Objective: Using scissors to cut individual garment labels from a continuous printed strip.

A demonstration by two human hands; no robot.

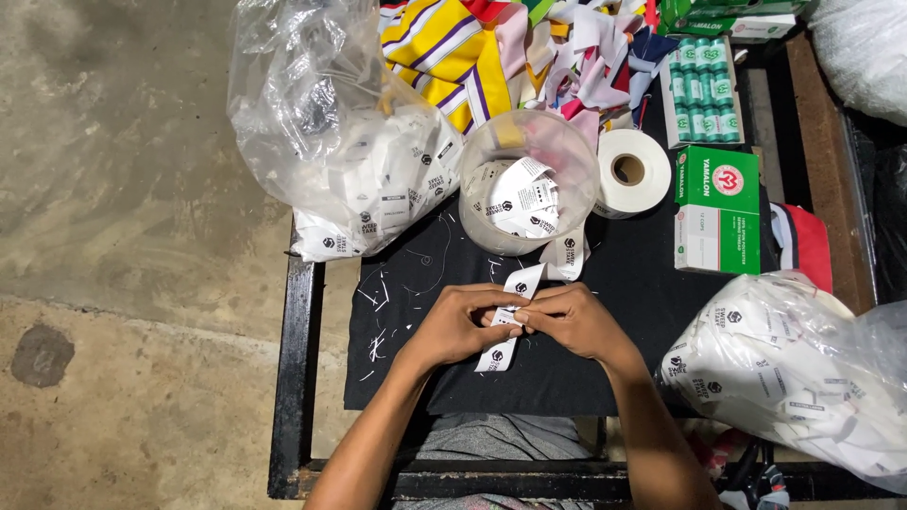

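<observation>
Both my hands meet over a black cloth [624, 283] on a small table. My left hand [461, 322] and my right hand [573, 319] pinch the same strip of white fabric labels [510, 316], which runs from near a clear round tub down below my fingers. The strip carries small black printed marks. The clear plastic tub [525, 179] just beyond my hands holds several cut white labels. Another loose label [569, 255] lies at the tub's base.
A clear bag of white labels [350, 142] sits at the back left, another bag of labels [803, 373] at the right. A white tape roll [631, 172], green-and-white boxes [716, 210], green thread spools [704, 90] and coloured fabric scraps [510, 47] lie behind. The black table frame [291, 378] borders concrete floor.
</observation>
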